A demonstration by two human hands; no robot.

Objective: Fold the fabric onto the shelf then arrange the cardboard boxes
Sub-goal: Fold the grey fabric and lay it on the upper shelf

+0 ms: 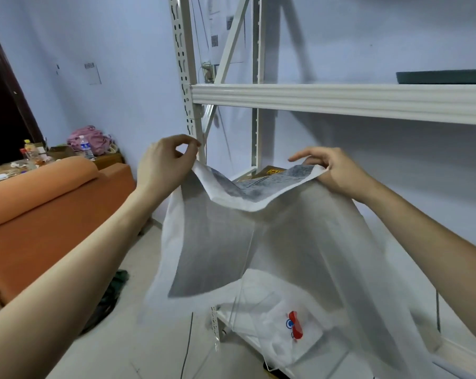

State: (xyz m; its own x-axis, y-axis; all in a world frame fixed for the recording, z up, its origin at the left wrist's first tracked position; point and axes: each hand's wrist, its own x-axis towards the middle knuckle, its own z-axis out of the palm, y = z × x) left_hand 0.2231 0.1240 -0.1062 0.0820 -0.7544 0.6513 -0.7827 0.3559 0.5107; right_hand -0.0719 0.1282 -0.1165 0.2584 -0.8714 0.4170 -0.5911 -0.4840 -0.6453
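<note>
We pinch the fabric (258, 242) by its top edge, left hand (163, 165) and right hand (332, 170); one loose pinch, and it may slide off to the floor (149, 351).

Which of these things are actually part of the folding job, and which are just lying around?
Part of the job: white fabric, pinched at its top edge by the left hand and right hand; white shelf rack; cardboard box behind the fabric.

Lying about: orange sofa, water bottle, pink bundle, wall papers.
</note>
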